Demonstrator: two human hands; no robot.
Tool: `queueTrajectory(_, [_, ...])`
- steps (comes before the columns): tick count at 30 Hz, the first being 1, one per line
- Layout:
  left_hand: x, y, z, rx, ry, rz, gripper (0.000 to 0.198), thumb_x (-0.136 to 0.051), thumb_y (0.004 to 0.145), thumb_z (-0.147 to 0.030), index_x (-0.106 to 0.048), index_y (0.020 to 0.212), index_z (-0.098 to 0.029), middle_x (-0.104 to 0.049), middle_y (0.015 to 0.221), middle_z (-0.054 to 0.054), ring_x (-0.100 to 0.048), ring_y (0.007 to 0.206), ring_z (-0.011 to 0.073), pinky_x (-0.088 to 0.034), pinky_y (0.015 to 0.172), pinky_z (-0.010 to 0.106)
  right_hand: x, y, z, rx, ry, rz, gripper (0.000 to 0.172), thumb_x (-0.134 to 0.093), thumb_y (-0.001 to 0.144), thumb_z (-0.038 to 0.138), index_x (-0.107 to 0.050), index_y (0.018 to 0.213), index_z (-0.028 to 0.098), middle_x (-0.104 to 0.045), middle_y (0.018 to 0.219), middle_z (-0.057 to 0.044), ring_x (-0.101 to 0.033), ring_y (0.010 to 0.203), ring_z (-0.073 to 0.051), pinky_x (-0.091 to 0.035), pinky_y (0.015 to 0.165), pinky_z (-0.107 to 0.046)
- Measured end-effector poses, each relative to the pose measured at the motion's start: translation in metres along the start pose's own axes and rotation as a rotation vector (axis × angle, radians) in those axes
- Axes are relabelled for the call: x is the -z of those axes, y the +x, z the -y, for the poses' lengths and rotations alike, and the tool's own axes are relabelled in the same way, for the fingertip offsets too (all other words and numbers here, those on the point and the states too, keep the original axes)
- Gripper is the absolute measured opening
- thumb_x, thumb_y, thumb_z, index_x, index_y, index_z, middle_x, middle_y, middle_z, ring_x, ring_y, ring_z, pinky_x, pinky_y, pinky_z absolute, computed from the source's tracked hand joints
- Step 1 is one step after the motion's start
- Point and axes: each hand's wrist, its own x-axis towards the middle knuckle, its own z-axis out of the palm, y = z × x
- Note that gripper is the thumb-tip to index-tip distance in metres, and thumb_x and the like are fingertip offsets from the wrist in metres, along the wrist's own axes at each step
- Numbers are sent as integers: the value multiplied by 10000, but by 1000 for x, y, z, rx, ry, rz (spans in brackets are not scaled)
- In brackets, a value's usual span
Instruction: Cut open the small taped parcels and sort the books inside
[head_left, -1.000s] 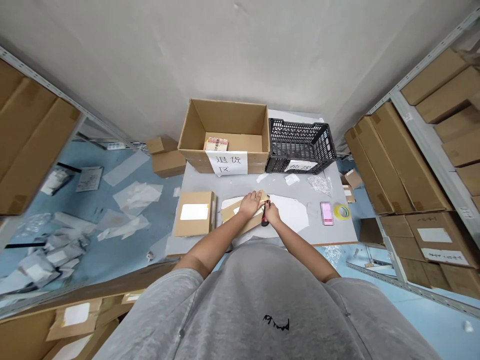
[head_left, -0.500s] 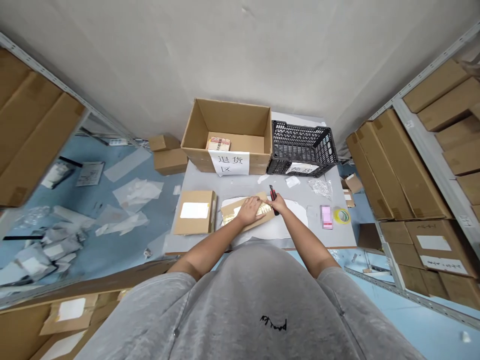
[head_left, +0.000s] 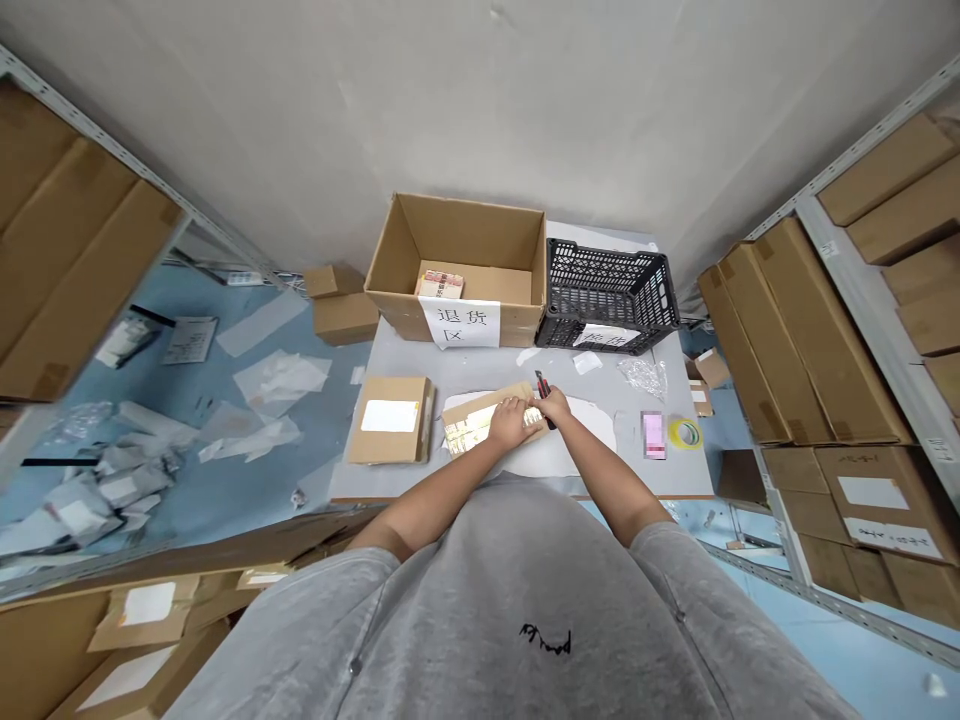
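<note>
Box cutter (head_left: 543, 399) sits tight in the right hand's (head_left: 557, 405) curled fingers. At its 9 o'clock, the open left hand (head_left: 511, 422) presses on cardboard (head_left: 466, 426); a slip of the blade could cut it.

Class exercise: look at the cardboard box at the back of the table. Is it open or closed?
Open: nothing covers the cardboard box, and a small pack shows on its floor.

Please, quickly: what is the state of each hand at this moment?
Left hand: open, pressing flat on a cardboard mailer.
Right hand: closed, holding a red and black utility knife.
</note>
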Motion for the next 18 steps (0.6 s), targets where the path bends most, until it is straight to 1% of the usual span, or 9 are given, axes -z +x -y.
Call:
queueTrajectory(2, [-1,6,-3,29,-16,-1,393,-840,932,-498,-688,1152,-209,-715,1216,150,-620,1213,373,-455,1042,474,2,2,-2,14,58,10,484,-929,784,469,-652,1078,202,-774,973,-43,-739,846,-204,-516,694,-241])
queueTrajectory(4, [-1,12,-3,62,-42,1,336,-837,936,-467,-687,1109,-221,-727,1189,134,-633,1204,363,-459,1015,459,7,-2,-9,39,172,41,425,-855,860,497,-621,1076,216,-731,855,3,-699,723,-172,-513,645,-230])
queueTrajectory(7, [0,19,1,72,-90,5,301,-837,930,-451,-694,1080,-233,-739,1172,116,-644,1192,352,-462,984,439,18,-21,-32,93,399,103,361,-574,1038,586,-575,1167,248,-637,700,69,-614,546,-147,-489,547,-219])
queueTrajectory(8, [0,20,2,65,-102,10,294,-838,927,-453,-699,1069,-235,-741,1168,114,-645,1186,350,-461,980,434,21,-30,-42,120,450,118,368,-501,1064,595,-568,1191,257,-618,676,79,-595,515,-144,-477,520,-213])
queueTrajectory(9, [0,21,4,57,-110,16,288,-837,925,-457,-704,1055,-237,-742,1162,113,-646,1181,349,-461,976,430,24,-39,-53,145,468,143,374,-474,1069,598,-572,1199,261,-611,660,82,-584,494,-142,-468,501,-208])
queueTrajectory(11, [-2,22,6,44,-116,24,279,-832,925,-466,-712,1029,-236,-743,1147,116,-646,1171,350,-458,973,429,29,-56,-70,174,448,215,391,-494,1057,595,-602,1213,253,-620,647,75,-581,478,-142,-458,478,-204])
queueTrajectory(13, [-3,22,8,37,-122,24,266,-824,928,-460,-715,1017,-234,-745,1136,117,-646,1167,349,-456,970,430,30,-68,-79,185,401,260,416,-528,1045,587,-646,1239,238,-637,650,64,-590,485,-144,-461,474,-205])
queueTrajectory(15, [-4,22,9,26,-145,22,248,-819,930,-442,-714,1013,-233,-751,1124,110,-650,1162,343,-453,965,426,29,-72,-79,194,361,258,445,-534,1052,568,-687,1290,224,-644,656,57,-598,499,-144,-470,486,-206])
queueTrajectory(18, [-5,22,11,9,-196,15,235,-819,927,-430,-709,1001,-236,-762,1109,94,-660,1145,328,-450,961,415,25,-73,-72,209,307,210,492,-508,1082,530,-718,1407,226,-632,646,61,-589,504,-137,-468,509,-204])
